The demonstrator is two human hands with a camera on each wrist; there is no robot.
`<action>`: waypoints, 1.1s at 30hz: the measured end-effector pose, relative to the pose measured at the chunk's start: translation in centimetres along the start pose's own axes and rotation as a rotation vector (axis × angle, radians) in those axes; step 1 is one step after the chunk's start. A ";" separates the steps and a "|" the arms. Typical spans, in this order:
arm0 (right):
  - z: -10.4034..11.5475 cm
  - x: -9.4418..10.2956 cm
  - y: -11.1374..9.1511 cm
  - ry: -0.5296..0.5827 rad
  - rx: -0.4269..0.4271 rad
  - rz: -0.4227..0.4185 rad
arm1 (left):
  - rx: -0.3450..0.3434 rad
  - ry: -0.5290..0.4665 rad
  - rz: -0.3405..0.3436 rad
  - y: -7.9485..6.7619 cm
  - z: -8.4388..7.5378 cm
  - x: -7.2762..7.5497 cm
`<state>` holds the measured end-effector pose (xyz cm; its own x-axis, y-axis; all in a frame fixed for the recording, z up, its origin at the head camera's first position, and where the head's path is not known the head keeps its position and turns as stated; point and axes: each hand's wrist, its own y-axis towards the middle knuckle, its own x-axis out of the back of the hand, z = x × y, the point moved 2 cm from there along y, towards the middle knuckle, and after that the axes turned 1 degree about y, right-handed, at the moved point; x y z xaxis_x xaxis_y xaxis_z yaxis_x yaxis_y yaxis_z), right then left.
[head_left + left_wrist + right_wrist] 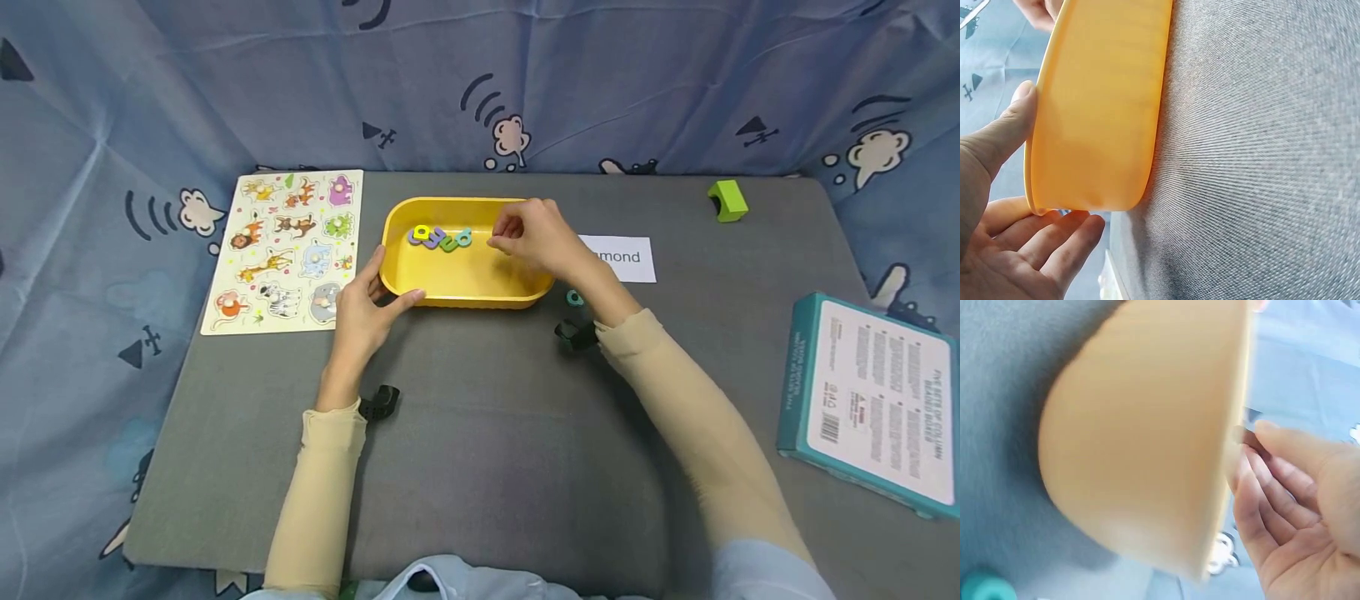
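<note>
Box [879,398]: teal, label "FIVE SETS OF COLUMN"
Tray [450,275]: smooth yellow rounded oblong, on grey woven desk [487,433]
Left hand [363,310]: grips the tray's left end
Right hand [536,237]: over the tray, pinching a small brownish piece [1255,444]
Card [630,259]: white, "mond" showing
Letters [433,240]: purple, yellow, green, blue, in the tray

On my head feed I get even, moderately bright light across the grey fabric-topped table [480,475], with soft shadow beside the beige cloth right sleeve [693,417]; the finest print on the teal-and-white rectangular box [881,396] is too soft to read. My left-wrist feed shows the table's weave crisply. My right-wrist feed smears the yellow oblong plastic tray [1135,437], washed pale, and blurs the teal rounded piece [975,586] in the corner.
</note>
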<state>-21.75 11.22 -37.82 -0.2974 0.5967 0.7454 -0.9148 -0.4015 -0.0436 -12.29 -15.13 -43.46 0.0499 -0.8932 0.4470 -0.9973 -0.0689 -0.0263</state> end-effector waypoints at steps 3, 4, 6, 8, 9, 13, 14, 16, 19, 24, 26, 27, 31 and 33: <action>-0.1 1.4 -1.3 0.025 0.007 -0.053 | -0.001 0.003 -0.006 0.0 0.0 0.0; -0.2 1.8 -1.8 0.036 0.011 -0.070 | -0.002 0.004 -0.008 -0.1 0.0 0.0; -0.6 2.5 -2.8 0.066 0.015 -0.095 | -0.004 0.004 -0.008 -0.1 -0.1 0.0; -1.1 3.2 -3.8 0.083 0.024 -0.103 | -0.006 0.005 -0.002 -0.1 -0.1 0.0; -1.5 3.5 -4.3 0.093 0.028 -0.105 | -0.006 0.008 -0.001 -0.2 -0.1 0.0; -2.7 4.3 -6.1 0.112 0.034 -0.108 | -0.003 0.017 -0.009 -0.2 0.0 0.1; -3.0 4.4 -6.5 0.117 0.024 -0.112 | -0.002 0.020 -0.013 -0.2 0.1 0.1; -3.7 4.5 -7.1 0.136 0.000 -0.127 | -0.002 0.018 -0.015 -0.2 0.1 0.1; -4.9 4.7 -8.1 0.154 -0.050 -0.160 | -0.002 0.016 -0.009 -0.1 0.1 0.1; -6.7 4.8 -9.3 0.120 -0.089 -0.207 | -0.001 0.023 -0.008 -0.1 0.0 0.0; -7.4 4.8 -9.6 0.097 -0.103 -0.223 | -0.002 0.026 -0.008 -0.1 -0.1 0.0; -7.8 4.7 -9.8 0.083 -0.116 -0.228 | -0.002 0.028 -0.008 -0.2 -0.1 0.0; -9.1 4.0 -10.4 0.034 -0.175 -0.239 | -0.002 0.031 -0.004 -0.2 -0.2 0.0; -9.6 3.5 -10.7 0.015 -0.206 -0.230 | -0.005 0.028 -0.002 -0.2 -0.2 -0.1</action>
<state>-15.59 24.30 -41.06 -0.0788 0.6663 0.7415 -0.9943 -0.1061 -0.0103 -12.09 -14.99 -43.32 0.0502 -0.8800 0.4723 -0.9974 -0.0683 -0.0212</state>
